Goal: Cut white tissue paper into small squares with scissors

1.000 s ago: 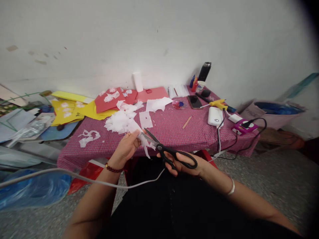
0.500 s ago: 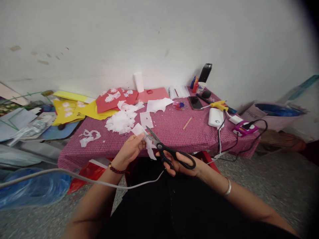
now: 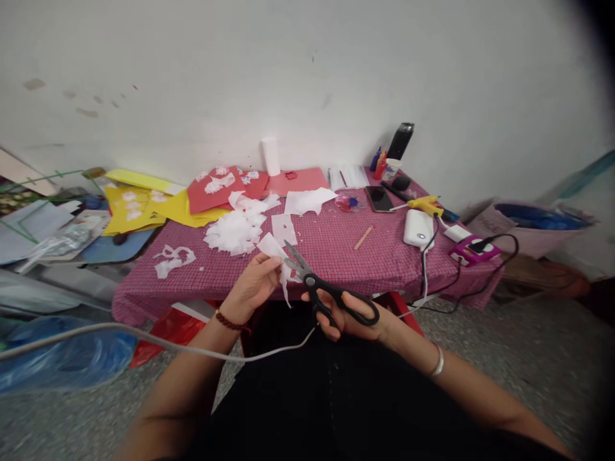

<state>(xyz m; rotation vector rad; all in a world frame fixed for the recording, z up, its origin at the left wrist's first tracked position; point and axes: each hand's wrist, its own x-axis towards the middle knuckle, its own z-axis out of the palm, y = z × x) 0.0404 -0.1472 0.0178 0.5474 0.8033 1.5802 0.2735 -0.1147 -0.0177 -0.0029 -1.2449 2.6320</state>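
My left hand [image 3: 257, 282] pinches a piece of white paper [image 3: 270, 245] above the front edge of the table, and a thin strip of it dangles below the fingers. In my right hand [image 3: 346, 314] is a pair of scissors [image 3: 310, 280] with black handles. Its blades are parted and lie at the paper, pointing up and to the left. Just beyond my left hand is a heap of cut white paper [image 3: 234, 232]. A small white sheet [image 3: 284, 229] with a hole in it lies behind the blades.
On the checked tablecloth [image 3: 331, 256] are a larger white sheet [image 3: 310, 201], a wooden stick [image 3: 363, 237], a phone [image 3: 379, 199], a yellow glue gun [image 3: 425, 205], a white power bank [image 3: 418, 228] and a purple power strip [image 3: 475, 250]. A white cable [image 3: 192, 349] crosses before my left forearm.
The paper strip hanging under my left hand has swung and looks narrower. My left hand has turned slightly with the paper. The scissors stay parted, nearly in the same spot.
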